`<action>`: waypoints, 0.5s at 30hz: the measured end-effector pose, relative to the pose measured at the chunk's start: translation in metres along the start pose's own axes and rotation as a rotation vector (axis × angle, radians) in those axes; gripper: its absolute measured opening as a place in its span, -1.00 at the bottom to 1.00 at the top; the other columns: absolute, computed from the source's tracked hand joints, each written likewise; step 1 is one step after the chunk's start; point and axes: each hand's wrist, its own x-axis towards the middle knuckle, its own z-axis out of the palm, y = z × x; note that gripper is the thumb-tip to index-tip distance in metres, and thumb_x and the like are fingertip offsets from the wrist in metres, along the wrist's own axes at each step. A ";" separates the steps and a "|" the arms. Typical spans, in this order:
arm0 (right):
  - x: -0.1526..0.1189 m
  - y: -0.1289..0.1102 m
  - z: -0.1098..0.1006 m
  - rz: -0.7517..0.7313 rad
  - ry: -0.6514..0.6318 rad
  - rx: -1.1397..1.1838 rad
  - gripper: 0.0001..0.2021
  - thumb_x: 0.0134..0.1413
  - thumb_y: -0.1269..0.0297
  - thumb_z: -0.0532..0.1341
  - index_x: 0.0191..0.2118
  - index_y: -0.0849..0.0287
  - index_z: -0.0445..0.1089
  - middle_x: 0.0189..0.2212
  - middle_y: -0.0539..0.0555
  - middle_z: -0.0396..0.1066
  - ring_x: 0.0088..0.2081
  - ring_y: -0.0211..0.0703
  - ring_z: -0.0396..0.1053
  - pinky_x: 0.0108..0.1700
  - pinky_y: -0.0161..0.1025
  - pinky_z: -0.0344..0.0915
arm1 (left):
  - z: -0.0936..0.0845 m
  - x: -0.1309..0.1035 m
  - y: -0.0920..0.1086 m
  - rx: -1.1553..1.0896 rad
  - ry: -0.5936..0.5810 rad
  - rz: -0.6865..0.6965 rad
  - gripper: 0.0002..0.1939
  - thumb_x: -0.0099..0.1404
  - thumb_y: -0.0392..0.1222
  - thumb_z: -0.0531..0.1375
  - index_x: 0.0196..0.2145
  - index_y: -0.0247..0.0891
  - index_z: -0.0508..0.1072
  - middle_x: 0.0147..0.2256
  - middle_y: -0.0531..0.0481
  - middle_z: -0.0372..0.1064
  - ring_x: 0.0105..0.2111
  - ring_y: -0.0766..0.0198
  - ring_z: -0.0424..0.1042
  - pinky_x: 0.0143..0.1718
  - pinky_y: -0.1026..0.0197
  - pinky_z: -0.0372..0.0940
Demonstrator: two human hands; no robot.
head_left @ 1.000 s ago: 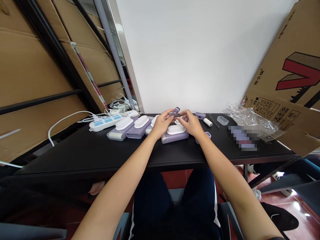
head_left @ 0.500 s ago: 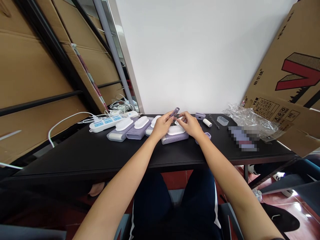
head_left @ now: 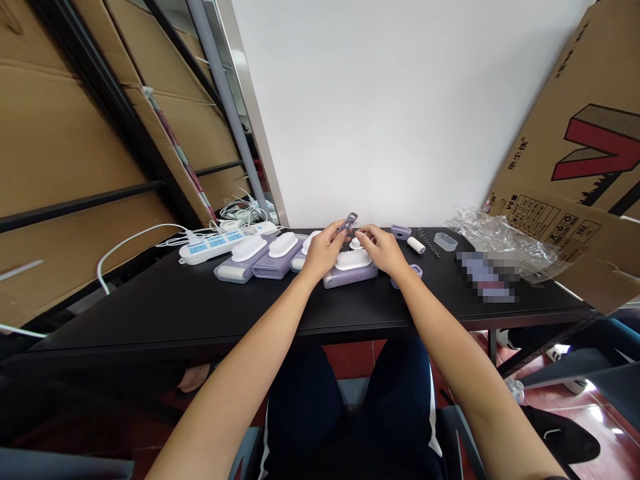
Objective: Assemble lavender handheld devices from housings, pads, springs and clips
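Note:
Between the thumb and fingers of my left hand is a small purple plastic piece, tilted upward. My right hand is closed beside it, fingertips curled together; whatever they pinch is too small to make out. Just left of those fingertips shows a small white part. Below both hands lies a purple brush with white bristles facing up. More purple brushes with white tops, such as this brush, stand in a row to the left, one partly covered by my left hand.
On the black table to the right are a purple cap, a white roller, a dark coil, a clear cover and a purple looped part. Clear plastic wrap and a carton stand beyond; a power strip sits left.
My right fingertips have drawn slightly away from the purple piece in my left hand. That piece has turned a little, and the white part beneath shows more plainly.

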 end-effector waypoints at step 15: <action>-0.001 0.000 0.000 0.055 -0.011 -0.015 -0.70 0.33 -0.02 0.14 -0.01 0.05 0.35 -0.32 -0.01 0.49 -0.29 -0.14 0.42 -0.19 -0.24 0.24 | 0.000 -0.003 0.003 0.136 0.001 0.036 -0.58 0.44 -0.05 0.15 0.20 -0.12 0.48 -0.12 -0.03 0.63 -0.11 0.12 0.62 -0.04 0.13 0.44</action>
